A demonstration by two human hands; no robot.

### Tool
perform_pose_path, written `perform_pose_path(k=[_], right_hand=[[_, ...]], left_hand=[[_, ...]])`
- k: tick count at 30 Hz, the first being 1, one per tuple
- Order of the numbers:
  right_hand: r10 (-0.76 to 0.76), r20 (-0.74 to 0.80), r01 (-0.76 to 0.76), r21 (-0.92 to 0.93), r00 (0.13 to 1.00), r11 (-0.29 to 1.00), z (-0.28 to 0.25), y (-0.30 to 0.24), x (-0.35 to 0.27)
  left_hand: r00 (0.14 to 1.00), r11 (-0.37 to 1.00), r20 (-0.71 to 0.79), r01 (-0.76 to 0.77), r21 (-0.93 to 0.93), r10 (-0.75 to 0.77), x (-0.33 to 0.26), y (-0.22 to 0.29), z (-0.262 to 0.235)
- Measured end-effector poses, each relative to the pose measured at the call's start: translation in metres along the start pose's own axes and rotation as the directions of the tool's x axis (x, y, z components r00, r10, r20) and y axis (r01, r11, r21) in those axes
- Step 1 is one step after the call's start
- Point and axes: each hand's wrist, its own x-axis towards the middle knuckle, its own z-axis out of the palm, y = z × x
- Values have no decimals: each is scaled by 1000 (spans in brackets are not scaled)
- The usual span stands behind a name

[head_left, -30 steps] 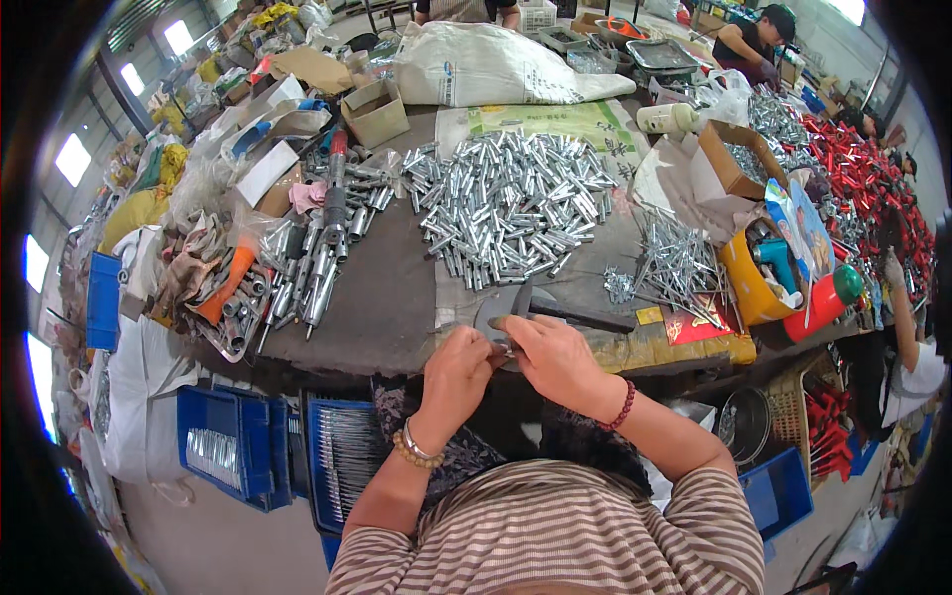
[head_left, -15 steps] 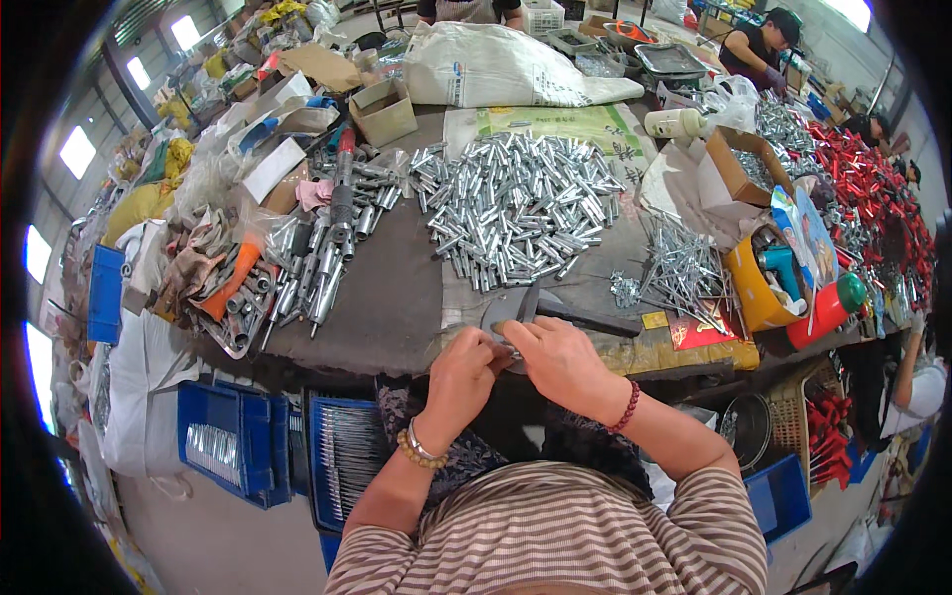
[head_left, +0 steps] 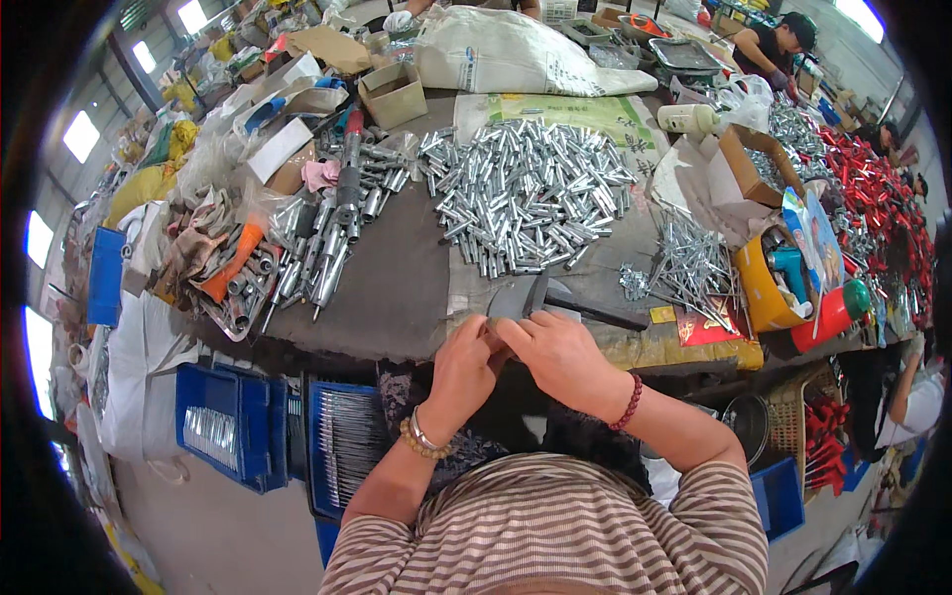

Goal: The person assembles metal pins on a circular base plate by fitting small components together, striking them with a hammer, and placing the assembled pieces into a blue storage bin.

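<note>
My left hand and my right hand meet at the near table edge, fingers pinched together. Whatever lies between the fingertips is hidden. Just beyond them is a round grey metal disc. A hammer rests there, its head over the disc and its dark handle pointing right. Farther back lies a large heap of short silver metal tubes. To the right are a pile of thin metal rods and a small cluster of tiny metal parts.
Metal tools and an orange-handled piece crowd the left. A yellow container and a red bottle with green cap stand right. Blue bins sit below the table. A co-worker is at the back right.
My hands have drawn back slightly from the disc, still pinched together. The view has shifted a little. A white-gloved hand of another person now shows at the far edge.
</note>
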Motion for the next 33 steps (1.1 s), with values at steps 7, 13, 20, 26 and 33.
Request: perform_pose_path(k=[7, 13, 20, 26, 33], right_hand=[[17, -36, -18, -33, 999, 999, 1, 10, -10], [198, -147, -238, -342, 969, 909, -13, 52, -28], [296, -178, -315, -92, 939, 945, -14, 48, -45], [309, -140, -298, 94, 941, 950, -37, 8, -58], [169, -396, -162, 52, 902, 985, -32, -2, -66]], left_hand=[[1000, 998, -11, -1, -56, 1, -4, -6, 5], [999, 999, 35, 36, -6, -36, -5, -1, 4], [1000, 993, 24, 19, -116, -16, -2, -2, 5], [999, 989, 32, 32, -147, -28, -1, -7, 3], [999, 981, 29, 26, -193, -21, -2, -11, 10]])
